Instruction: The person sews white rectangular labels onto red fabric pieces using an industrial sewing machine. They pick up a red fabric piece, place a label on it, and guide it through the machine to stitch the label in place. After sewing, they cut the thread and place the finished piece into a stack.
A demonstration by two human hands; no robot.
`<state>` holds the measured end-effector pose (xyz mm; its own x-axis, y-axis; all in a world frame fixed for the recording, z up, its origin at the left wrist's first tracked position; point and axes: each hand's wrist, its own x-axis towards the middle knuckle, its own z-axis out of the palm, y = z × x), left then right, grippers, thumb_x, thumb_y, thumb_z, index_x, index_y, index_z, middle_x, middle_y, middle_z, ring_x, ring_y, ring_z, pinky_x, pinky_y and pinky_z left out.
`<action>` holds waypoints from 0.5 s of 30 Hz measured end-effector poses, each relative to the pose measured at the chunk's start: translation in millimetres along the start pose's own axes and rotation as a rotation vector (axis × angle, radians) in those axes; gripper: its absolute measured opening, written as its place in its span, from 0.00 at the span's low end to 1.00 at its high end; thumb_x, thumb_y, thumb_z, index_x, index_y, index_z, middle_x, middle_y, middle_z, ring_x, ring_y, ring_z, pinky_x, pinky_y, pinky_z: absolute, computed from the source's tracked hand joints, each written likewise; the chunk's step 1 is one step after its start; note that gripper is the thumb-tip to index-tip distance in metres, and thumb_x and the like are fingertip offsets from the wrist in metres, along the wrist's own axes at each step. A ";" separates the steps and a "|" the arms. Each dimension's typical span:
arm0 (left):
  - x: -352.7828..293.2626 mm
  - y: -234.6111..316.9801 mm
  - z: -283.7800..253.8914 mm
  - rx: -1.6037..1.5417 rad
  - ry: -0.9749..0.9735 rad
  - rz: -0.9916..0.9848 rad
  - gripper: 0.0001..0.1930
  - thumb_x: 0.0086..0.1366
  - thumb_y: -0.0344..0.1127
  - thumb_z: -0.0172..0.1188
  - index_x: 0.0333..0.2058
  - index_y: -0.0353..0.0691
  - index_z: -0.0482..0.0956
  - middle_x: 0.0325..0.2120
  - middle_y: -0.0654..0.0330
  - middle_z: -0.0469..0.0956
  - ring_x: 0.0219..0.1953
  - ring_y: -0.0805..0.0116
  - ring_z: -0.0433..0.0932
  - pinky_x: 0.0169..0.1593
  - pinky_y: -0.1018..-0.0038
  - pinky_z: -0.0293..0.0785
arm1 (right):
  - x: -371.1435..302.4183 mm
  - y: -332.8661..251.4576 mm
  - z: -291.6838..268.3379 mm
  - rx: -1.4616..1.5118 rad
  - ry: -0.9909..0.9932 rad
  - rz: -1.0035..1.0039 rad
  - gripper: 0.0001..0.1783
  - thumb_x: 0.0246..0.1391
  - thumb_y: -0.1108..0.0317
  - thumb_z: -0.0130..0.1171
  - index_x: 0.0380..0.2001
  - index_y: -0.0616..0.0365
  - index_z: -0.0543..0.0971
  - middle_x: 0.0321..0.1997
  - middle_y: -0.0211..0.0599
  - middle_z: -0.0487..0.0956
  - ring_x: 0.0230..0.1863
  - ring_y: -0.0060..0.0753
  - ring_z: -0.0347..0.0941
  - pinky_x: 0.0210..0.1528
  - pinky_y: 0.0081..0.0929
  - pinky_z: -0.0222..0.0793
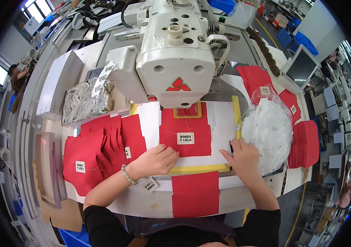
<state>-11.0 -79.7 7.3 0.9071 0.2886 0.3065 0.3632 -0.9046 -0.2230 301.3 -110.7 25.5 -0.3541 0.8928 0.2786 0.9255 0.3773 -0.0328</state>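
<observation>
Red panel (198, 125) at frame centre seems sewn with its label (185, 138), loose thread (187, 124) untrimmed; left grip (155, 160), right grip (243, 156): cannot tell what's held

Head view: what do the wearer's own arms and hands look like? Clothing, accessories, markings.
Black sleeves on both arms, left sleeve and right sleeve, plain where visible; forearms uncovered. Left hand: no glove, with a pale beaded bracelet at the wrist. Right hand: no glove, no wristwear visible. Rings: too small to tell.
</observation>
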 end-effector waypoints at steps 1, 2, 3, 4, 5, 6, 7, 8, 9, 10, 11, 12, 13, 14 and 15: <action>-1.1 0.0 -0.3 -0.013 0.004 -0.015 0.13 0.53 0.29 0.60 0.39 0.35 0.80 0.33 0.64 0.76 0.39 0.71 0.75 0.40 0.75 0.71 | -2.8 3.9 -3.7 -0.003 -0.023 0.107 0.21 0.48 0.52 0.67 0.34 0.57 0.74 0.28 0.34 0.71 0.24 0.37 0.72 0.27 0.32 0.64; -2.2 -0.1 -0.8 -0.026 0.007 -0.030 0.14 0.53 0.30 0.61 0.40 0.35 0.80 0.34 0.64 0.76 0.39 0.71 0.75 0.40 0.76 0.71 | -4.7 5.5 -6.5 0.006 -0.040 0.121 0.22 0.48 0.52 0.67 0.35 0.57 0.73 0.28 0.35 0.71 0.24 0.38 0.73 0.27 0.33 0.65; -1.6 -0.8 -2.3 -0.030 0.012 -0.039 0.14 0.53 0.29 0.61 0.40 0.36 0.80 0.34 0.64 0.76 0.39 0.71 0.75 0.40 0.76 0.71 | -7.2 7.1 -9.7 0.012 -0.057 0.138 0.22 0.48 0.52 0.67 0.36 0.57 0.73 0.28 0.36 0.71 0.25 0.40 0.73 0.27 0.34 0.66; -0.9 -2.0 -4.8 -0.034 0.017 -0.048 0.15 0.53 0.29 0.61 0.41 0.36 0.80 0.35 0.64 0.77 0.39 0.71 0.75 0.40 0.75 0.71 | -9.7 8.0 -10.8 0.018 -0.073 0.154 0.23 0.49 0.51 0.67 0.36 0.58 0.72 0.28 0.37 0.71 0.25 0.41 0.73 0.28 0.36 0.67; -0.9 -3.2 -6.1 -0.038 0.021 -0.058 0.15 0.52 0.29 0.61 0.41 0.36 0.80 0.36 0.64 0.77 0.39 0.71 0.75 0.40 0.75 0.71 | -12.3 8.4 -9.2 0.020 -0.094 0.160 0.22 0.49 0.53 0.67 0.37 0.58 0.72 0.28 0.38 0.72 0.25 0.42 0.74 0.28 0.36 0.68; -1.7 -4.1 -6.0 -0.034 0.027 -0.065 0.16 0.52 0.29 0.61 0.42 0.36 0.80 0.36 0.64 0.77 0.38 0.71 0.75 0.39 0.75 0.71 | -15.2 8.6 -6.3 0.022 -0.115 0.165 0.22 0.49 0.55 0.67 0.37 0.58 0.72 0.28 0.38 0.72 0.26 0.43 0.74 0.28 0.37 0.68; -3.0 -5.1 -6.0 -0.031 0.032 -0.071 0.16 0.51 0.29 0.61 0.42 0.36 0.80 0.36 0.63 0.77 0.38 0.71 0.75 0.38 0.75 0.70 | -17.6 8.6 -3.6 0.025 -0.136 0.170 0.21 0.49 0.56 0.67 0.37 0.58 0.71 0.28 0.39 0.73 0.26 0.44 0.74 0.28 0.38 0.69; -4.2 -6.0 -6.0 -0.028 0.037 -0.078 0.17 0.51 0.29 0.61 0.42 0.36 0.80 0.36 0.63 0.77 0.37 0.71 0.75 0.38 0.75 0.70 | -19.3 8.5 -1.4 0.078 -0.133 0.207 0.19 0.50 0.59 0.66 0.36 0.59 0.71 0.29 0.40 0.73 0.27 0.45 0.74 0.29 0.39 0.69; -5.0 -7.4 -6.7 -0.035 0.032 -0.091 0.17 0.50 0.29 0.61 0.42 0.36 0.80 0.36 0.63 0.77 0.36 0.71 0.75 0.37 0.75 0.70 | -20.2 8.1 0.4 0.131 -0.130 0.243 0.16 0.51 0.61 0.65 0.36 0.59 0.72 0.30 0.41 0.74 0.28 0.46 0.74 0.29 0.40 0.68; -5.5 -8.7 -8.1 -0.041 0.027 -0.104 0.18 0.50 0.29 0.60 0.42 0.36 0.80 0.36 0.63 0.77 0.36 0.72 0.75 0.36 0.75 0.69 | -20.9 7.9 1.4 0.183 -0.126 0.280 0.14 0.52 0.63 0.63 0.35 0.59 0.72 0.31 0.42 0.75 0.30 0.48 0.73 0.30 0.41 0.68; -6.0 -10.1 -9.6 -0.048 0.022 -0.117 0.18 0.50 0.29 0.60 0.43 0.36 0.80 0.36 0.63 0.77 0.35 0.72 0.75 0.35 0.75 0.69 | -21.9 8.4 1.4 0.180 -0.143 0.297 0.12 0.53 0.65 0.62 0.34 0.60 0.72 0.30 0.43 0.75 0.30 0.49 0.73 0.30 0.41 0.68; -7.2 -11.1 -10.9 -0.047 0.021 -0.130 0.17 0.50 0.29 0.60 0.42 0.36 0.80 0.35 0.64 0.76 0.36 0.72 0.75 0.35 0.75 0.69 | -22.9 9.5 1.2 0.178 -0.161 0.313 0.10 0.53 0.68 0.61 0.34 0.60 0.72 0.30 0.44 0.75 0.30 0.50 0.73 0.31 0.41 0.68; -8.4 -12.2 -12.3 -0.047 0.019 -0.143 0.16 0.51 0.29 0.60 0.41 0.35 0.80 0.34 0.64 0.75 0.36 0.72 0.74 0.35 0.76 0.68 | -23.7 10.9 0.4 0.176 -0.180 0.329 0.09 0.53 0.70 0.59 0.34 0.61 0.72 0.30 0.44 0.76 0.30 0.52 0.73 0.31 0.41 0.68; -9.8 -13.2 -13.0 -0.046 0.017 -0.155 0.15 0.51 0.29 0.60 0.41 0.35 0.80 0.33 0.64 0.74 0.37 0.72 0.74 0.35 0.76 0.68 | -22.5 13.6 -2.3 0.157 -0.120 0.262 0.08 0.54 0.71 0.59 0.34 0.60 0.72 0.28 0.43 0.75 0.28 0.48 0.73 0.30 0.39 0.69; -11.0 -14.5 -13.3 -0.062 0.017 -0.168 0.15 0.51 0.29 0.60 0.40 0.36 0.80 0.33 0.64 0.75 0.37 0.73 0.74 0.35 0.76 0.68 | -19.0 17.6 -7.5 0.136 -0.058 0.194 0.07 0.55 0.71 0.58 0.35 0.60 0.72 0.26 0.42 0.74 0.26 0.45 0.73 0.29 0.37 0.69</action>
<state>-29.1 -73.9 19.5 0.8307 0.4325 0.3504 0.4950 -0.8619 -0.1096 325.3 -122.8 26.8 -0.1825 0.9629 0.1988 0.9516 0.2239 -0.2105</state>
